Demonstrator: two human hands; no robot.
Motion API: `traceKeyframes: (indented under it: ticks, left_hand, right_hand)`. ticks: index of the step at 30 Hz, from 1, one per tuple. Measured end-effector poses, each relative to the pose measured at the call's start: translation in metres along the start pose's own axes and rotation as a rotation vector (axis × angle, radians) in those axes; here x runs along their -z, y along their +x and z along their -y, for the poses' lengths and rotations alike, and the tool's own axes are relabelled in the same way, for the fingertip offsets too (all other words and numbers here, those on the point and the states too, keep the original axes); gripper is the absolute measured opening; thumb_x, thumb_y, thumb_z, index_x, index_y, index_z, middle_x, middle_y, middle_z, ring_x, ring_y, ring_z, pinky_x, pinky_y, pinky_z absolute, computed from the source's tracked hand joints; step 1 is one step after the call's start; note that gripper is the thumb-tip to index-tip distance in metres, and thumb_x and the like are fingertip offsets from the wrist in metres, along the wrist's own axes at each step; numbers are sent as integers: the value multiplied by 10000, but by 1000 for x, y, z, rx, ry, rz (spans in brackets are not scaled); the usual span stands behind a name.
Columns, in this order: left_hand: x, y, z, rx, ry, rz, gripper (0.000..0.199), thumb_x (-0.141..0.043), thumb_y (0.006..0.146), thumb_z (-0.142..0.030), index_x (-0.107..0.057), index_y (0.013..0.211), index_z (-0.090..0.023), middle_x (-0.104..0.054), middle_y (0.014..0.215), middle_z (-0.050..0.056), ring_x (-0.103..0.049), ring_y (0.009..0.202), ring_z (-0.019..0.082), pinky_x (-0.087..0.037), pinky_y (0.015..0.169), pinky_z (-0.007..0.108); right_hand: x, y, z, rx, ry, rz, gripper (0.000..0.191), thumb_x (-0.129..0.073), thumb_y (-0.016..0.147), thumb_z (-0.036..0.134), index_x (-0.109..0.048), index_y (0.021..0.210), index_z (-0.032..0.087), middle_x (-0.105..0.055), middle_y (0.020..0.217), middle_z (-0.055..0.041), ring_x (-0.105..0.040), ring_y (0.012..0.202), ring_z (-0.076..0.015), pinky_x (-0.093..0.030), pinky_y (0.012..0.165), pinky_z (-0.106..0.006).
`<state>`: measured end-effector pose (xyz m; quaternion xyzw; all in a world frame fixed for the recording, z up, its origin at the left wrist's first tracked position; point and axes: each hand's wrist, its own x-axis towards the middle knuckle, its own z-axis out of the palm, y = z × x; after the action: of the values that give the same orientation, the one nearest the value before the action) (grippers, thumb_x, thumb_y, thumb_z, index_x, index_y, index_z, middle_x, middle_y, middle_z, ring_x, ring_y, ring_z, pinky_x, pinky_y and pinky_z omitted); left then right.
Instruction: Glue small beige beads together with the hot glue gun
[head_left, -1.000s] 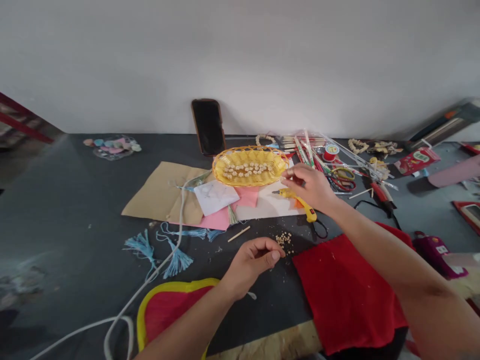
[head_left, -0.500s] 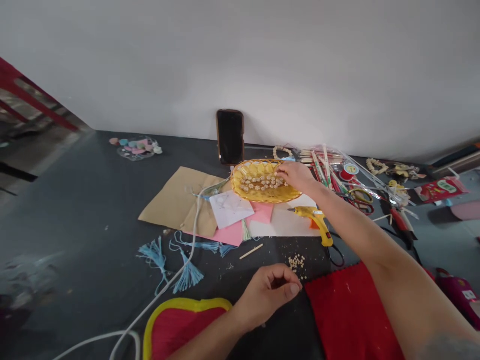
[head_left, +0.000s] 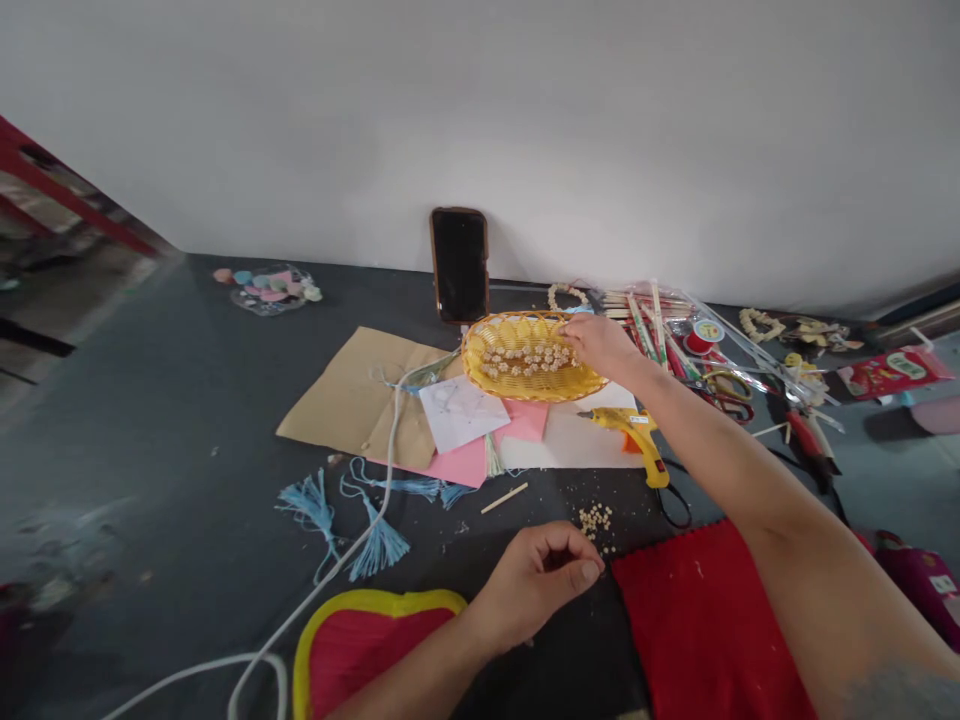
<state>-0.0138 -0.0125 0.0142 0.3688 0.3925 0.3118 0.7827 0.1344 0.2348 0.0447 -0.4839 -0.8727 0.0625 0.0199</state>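
Note:
My left hand (head_left: pixel 536 585) rests low over the dark table, thumb and forefinger curled together, beside a small pile of tiny beige pieces (head_left: pixel 595 520). Whatever it may hold is too small to make out. My right hand (head_left: pixel 600 345) is at the right rim of a yellow woven basket (head_left: pixel 517 385), fingers bent down and pressed together over its edge; their tips are partly hidden. Inside the basket lie rows of small pale flower-like pieces (head_left: pixel 525 358). A yellow glue gun (head_left: pixel 637 435) lies on white paper below my right wrist.
A phone (head_left: pixel 460 265) leans on the wall behind the basket. Blue tassels (head_left: pixel 379 545), brown paper (head_left: pixel 352 395) and a white cable (head_left: pixel 390 440) lie left. Red cloth (head_left: pixel 705 610), scissors (head_left: pixel 727 395), pliers (head_left: pixel 810 440) and a thread spool (head_left: pixel 703 338) are right.
My right hand has shifted slightly right along the basket, toward its rim. My left hand keeps its curled pose. The view has moved a little.

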Motion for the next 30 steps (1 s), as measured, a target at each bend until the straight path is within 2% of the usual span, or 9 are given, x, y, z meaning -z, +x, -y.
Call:
traceKeyframes:
  ticks: [4, 6, 9, 12, 15, 20, 24, 27, 30]
  left_hand:
    - [-1, 1, -1, -49, -20, -46, 344, -754, 713, -467, -699, 733, -128, -577, 680, 18, -433, 621, 106, -312, 589, 238]
    - [1, 2, 0, -98, -56, -132, 314, -751, 723, -448, -695, 716, -139, -585, 684, 17, -417, 604, 102, -315, 576, 240]
    - [5, 5, 4, -239, -153, -257, 265, -760, 724, -416, -693, 733, -159, -584, 683, 9, -411, 605, 105, -327, 582, 244]
    - [8, 7, 7, -332, -161, -321, 236, -737, 757, -399, -688, 764, -168, -594, 714, 17, -429, 626, 113, -355, 604, 253]
    - [7, 7, 9, -386, -82, -373, 246, -688, 805, -404, -660, 736, -170, -595, 725, 17, -438, 620, 111, -359, 602, 255]
    - [1, 4, 8, -437, 49, -416, 334, -625, 842, -463, -635, 677, -172, -572, 668, 10, -450, 600, 117, -363, 593, 262]
    - [0, 5, 4, -459, 71, -420, 282, -650, 832, -427, -645, 707, -173, -585, 681, 3, -451, 597, 107, -369, 595, 251]
    - [0, 5, -2, -430, 114, -426, 215, -685, 803, -383, -651, 802, -171, -612, 733, 6, -463, 603, 99, -383, 587, 231]
    - [0, 2, -10, -372, 287, -418, 208, -662, 813, -342, -638, 932, -173, -635, 794, 12, -518, 641, 105, -417, 599, 220]
  right_hand:
    - [18, -16, -2, -42, 42, -95, 250, -489, 947, 160, -701, 1078, 149, -700, 1118, -102, -657, 1024, -216, -474, 876, -299]
    - [28, -34, -2, -54, 101, -181, 186, -543, 925, 176, -717, 989, 154, -727, 1044, -81, -670, 986, -220, -489, 857, -315]
    - [40, -75, 3, -34, 226, -292, 124, -598, 897, 188, -707, 845, 160, -746, 958, -54, -689, 904, -201, -501, 796, -306]
    - [42, -128, 14, -17, 338, -307, 111, -640, 875, 222, -687, 782, 182, -746, 849, -22, -686, 775, -163, -490, 681, -265]
    - [29, -181, 27, -33, 435, -254, 116, -693, 842, 277, -667, 767, 192, -718, 755, -3, -655, 662, -131, -472, 609, -239]
    - [-18, -239, 40, 8, 394, -113, 44, -606, 889, 176, -637, 921, 174, -702, 883, -44, -674, 811, -169, -512, 717, -273]
    - [-41, -251, 52, -12, 350, -8, 103, -549, 909, 133, -644, 931, 165, -686, 902, -67, -672, 839, -176, -515, 740, -274]
    - [-41, -247, 63, -36, 248, 100, 102, -545, 919, 158, -647, 909, 155, -664, 901, -77, -664, 839, -178, -501, 732, -261]
    - [-40, -241, 70, -63, 166, 168, 133, -534, 936, 207, -644, 885, 152, -648, 882, -76, -655, 822, -177, -486, 721, -250]
